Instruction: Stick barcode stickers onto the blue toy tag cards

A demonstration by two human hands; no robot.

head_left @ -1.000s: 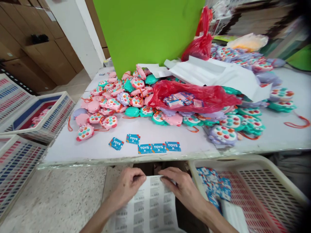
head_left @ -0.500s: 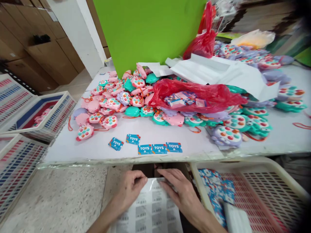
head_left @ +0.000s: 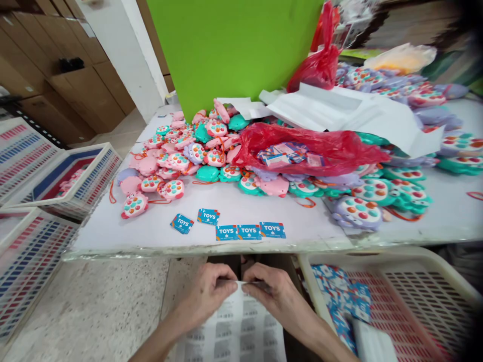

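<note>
A white sheet of barcode stickers (head_left: 241, 327) hangs below the table's front edge, its top edge pinched from both sides. My left hand (head_left: 213, 289) is closed with thumb and finger on the top left part. My right hand (head_left: 273, 289) is closed on the top right part, its fingertips close to the left ones. The sheet bends slightly between them. On the table just beyond, several blue cards marked TOYS (head_left: 249, 232) lie in a loose row near the edge, with two groups of them further left.
Pink, green and purple animal-shaped toys (head_left: 177, 162) are heaped on the white table (head_left: 128, 234). A red plastic bag (head_left: 339, 151) of cards lies on them, under white paper (head_left: 339, 108). A plastic basket (head_left: 411, 256) with cards stands at right; more baskets (head_left: 56, 201) stand left.
My right hand has gone from lying with outstretched fingers over the sheet to pinching its top edge. Both hands are closer together, and the view has shifted slightly.
</note>
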